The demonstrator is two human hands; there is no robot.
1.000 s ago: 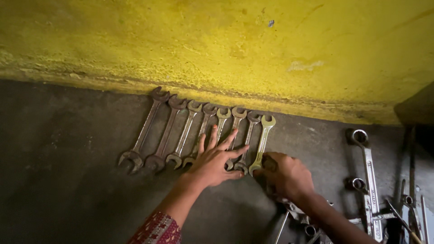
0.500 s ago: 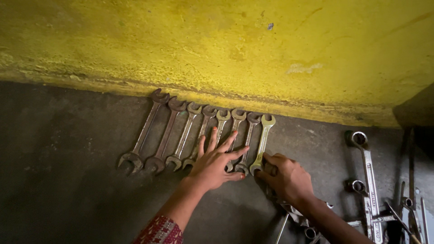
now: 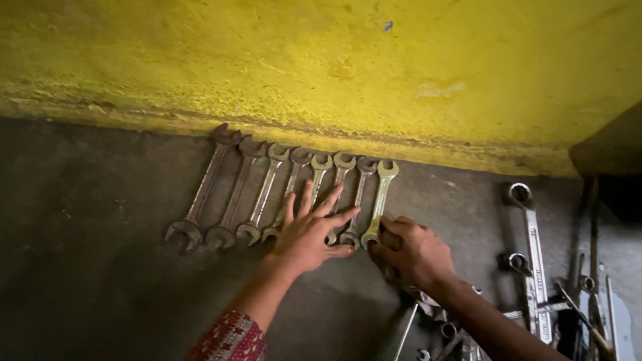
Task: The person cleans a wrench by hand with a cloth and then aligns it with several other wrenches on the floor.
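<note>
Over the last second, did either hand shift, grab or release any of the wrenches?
Hardly. The whole view slid slightly, seemingly from the camera. The left hand stays spread flat on the row of wrenches along the yellow wall. The right hand stays at the lower end of the rightmost wrench. Nothing was released.

Head-worn camera, looking steeply down, close over floor (image 3: 87, 267), facing yellow wall (image 3: 321, 67)

Dark concrete floor (image 3: 93, 267) with a row of open-ended wrenches (image 3: 267, 190) and scattered ring spanners (image 3: 531, 247).
</note>
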